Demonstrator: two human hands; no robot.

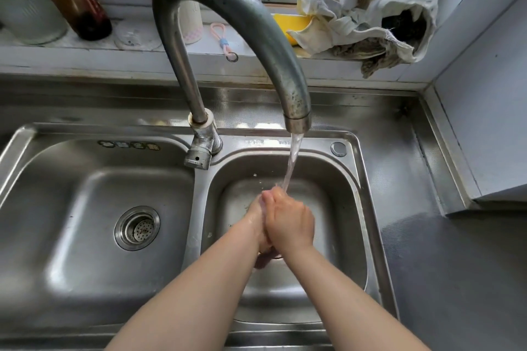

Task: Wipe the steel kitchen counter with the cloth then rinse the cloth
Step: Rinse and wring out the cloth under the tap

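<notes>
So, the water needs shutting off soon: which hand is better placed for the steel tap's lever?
Left, probably. The left hand lies nearer the short steel tap lever, which juts left of the running stream; the right hand overlaps it on the far side and would have to cross over.

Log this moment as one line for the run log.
stage: hand rinse | left hand and right hand pressed together under running faucet | right basin | cloth on sill

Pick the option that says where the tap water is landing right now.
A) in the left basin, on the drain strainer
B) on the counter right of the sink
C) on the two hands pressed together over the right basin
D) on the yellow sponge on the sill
C: the stream from the faucet hits the left hand and the right hand, clasped together over the right basin.
</notes>
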